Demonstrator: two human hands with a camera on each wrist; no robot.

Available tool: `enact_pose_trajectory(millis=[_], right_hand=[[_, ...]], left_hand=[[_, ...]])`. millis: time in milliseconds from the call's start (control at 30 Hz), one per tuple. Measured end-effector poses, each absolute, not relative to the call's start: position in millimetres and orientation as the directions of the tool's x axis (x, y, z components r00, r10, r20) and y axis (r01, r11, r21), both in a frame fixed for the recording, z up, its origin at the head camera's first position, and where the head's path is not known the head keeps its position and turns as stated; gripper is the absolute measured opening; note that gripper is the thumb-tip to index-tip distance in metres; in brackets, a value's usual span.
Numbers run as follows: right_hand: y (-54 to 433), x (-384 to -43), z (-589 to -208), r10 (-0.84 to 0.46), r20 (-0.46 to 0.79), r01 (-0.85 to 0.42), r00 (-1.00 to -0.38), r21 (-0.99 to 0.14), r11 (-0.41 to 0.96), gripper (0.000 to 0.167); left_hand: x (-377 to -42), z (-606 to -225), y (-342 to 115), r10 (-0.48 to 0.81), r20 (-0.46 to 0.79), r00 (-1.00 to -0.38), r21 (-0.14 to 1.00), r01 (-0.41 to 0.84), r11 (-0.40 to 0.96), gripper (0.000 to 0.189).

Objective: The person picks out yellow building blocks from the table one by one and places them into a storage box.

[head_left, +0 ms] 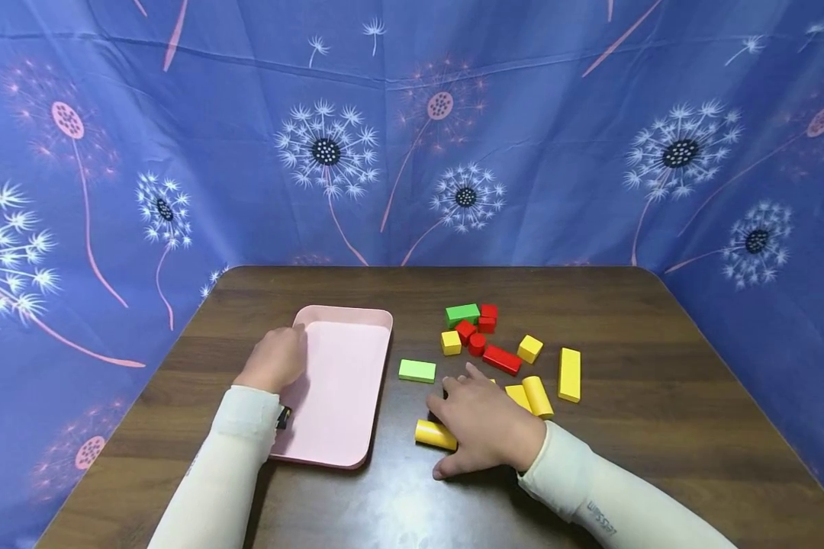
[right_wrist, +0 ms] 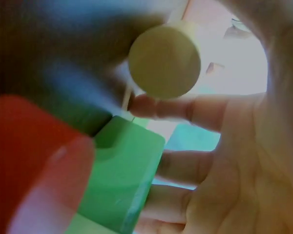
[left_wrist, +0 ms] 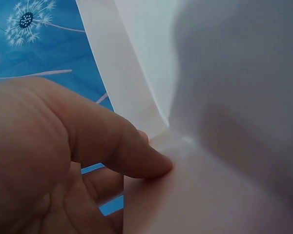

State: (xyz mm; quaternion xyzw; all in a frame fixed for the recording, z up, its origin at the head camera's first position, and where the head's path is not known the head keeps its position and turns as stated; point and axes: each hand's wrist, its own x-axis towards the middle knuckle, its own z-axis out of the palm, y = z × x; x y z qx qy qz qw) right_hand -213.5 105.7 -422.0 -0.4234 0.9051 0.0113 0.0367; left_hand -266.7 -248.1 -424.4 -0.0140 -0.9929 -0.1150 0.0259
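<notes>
At the left side of a pink tray (head_left: 343, 381), my left hand (head_left: 275, 358) pinches its wall, the thumb on the inner face and the other fingers outside, as the left wrist view shows. My right hand (head_left: 484, 423) is spread low over the toy blocks, its fingers extended and thumb apart. A yellow cylinder (head_left: 434, 434) lies between thumb and index finger, its round end (right_wrist: 164, 62) by the index finger in the right wrist view. A green block (right_wrist: 129, 170) and a red block (right_wrist: 34, 156) appear there too. The palm hides part of the pile.
Beyond the right hand lie red blocks (head_left: 502, 361), a green block (head_left: 462, 315) and yellow cubes (head_left: 530, 349). A light green block (head_left: 417, 370) sits near the tray. To the right are another yellow cylinder (head_left: 538, 397) and a long yellow block (head_left: 570, 374). A blue curtain (head_left: 412, 152) surrounds the wooden table (head_left: 659, 427).
</notes>
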Motion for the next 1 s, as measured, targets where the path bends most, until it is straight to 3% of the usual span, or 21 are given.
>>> enact_pose_trajectory(millis=[367,667,1000], right_hand=[[101,-212,-413,-0.756,-0.081,-0.756,-0.650,-0.036,0.654,0.064],[111,-218,-415,-0.782,-0.004,-0.781,-0.623,-0.051,0.623,0.030],[108,-215,-416,-0.775,-0.006,-0.775,-0.632,0.009,0.632,0.029]], left_hand=[[-268,-421,-250,0.022,0.077,-0.997,0.223,0.039,0.974,0.045],[-268,-424,-249,0.027,0.041,-0.999,0.228,0.036,0.973,0.045],[-265,-424,-250,0.028,0.064,-0.998,0.223,0.041,0.974,0.044]])
